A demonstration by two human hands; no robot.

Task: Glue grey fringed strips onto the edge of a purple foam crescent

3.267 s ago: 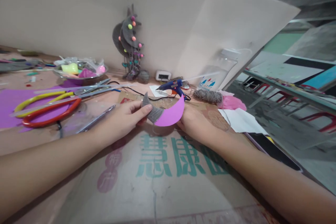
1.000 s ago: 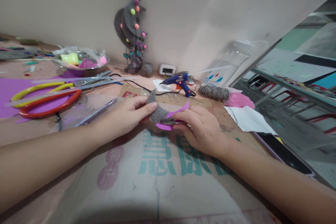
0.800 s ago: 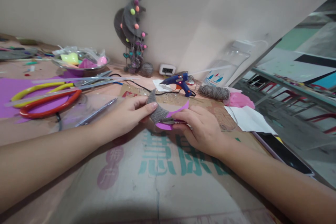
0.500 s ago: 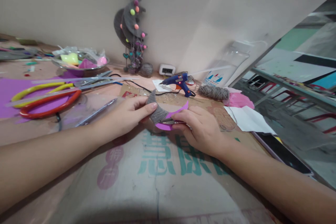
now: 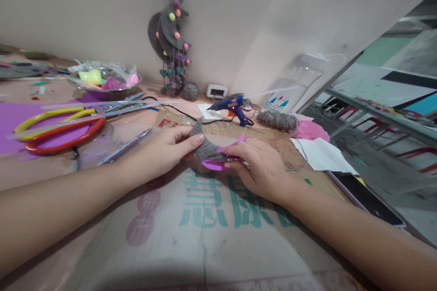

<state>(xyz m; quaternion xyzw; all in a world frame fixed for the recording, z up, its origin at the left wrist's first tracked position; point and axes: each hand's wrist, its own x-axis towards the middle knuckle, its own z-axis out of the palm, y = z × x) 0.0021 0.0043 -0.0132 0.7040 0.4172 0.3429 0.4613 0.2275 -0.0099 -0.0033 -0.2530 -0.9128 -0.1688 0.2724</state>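
My left hand (image 5: 175, 145) pinches the left end of a small purple crescent (image 5: 214, 166), cut from thin sheet, between thumb and fingers. Grey yarn (image 5: 204, 146) is wound closely around that end, while the right tip is bare purple. My right hand (image 5: 261, 163) is closed at the crescent's open right part, fingers pressed together on a slim grey strand that looks like yarn. Its fingers partly hide the crescent there. A skein of grey yarn (image 5: 277, 121) lies beyond my right hand, with a loose strand trailing down toward it.
A blue glue gun (image 5: 235, 107) stands behind the crescent, its cord running left. Scissors (image 5: 64, 132) with yellow and red handles lie left, near a metal bowl (image 5: 102, 87). White paper (image 5: 324, 154) and a phone (image 5: 367, 198) are at right. Moon decorations (image 5: 170, 32) hang behind.
My right fingers have shifted slightly at the crescent, and the grey strand now lies straighter across the purple. My left hand keeps its hold in the same place.
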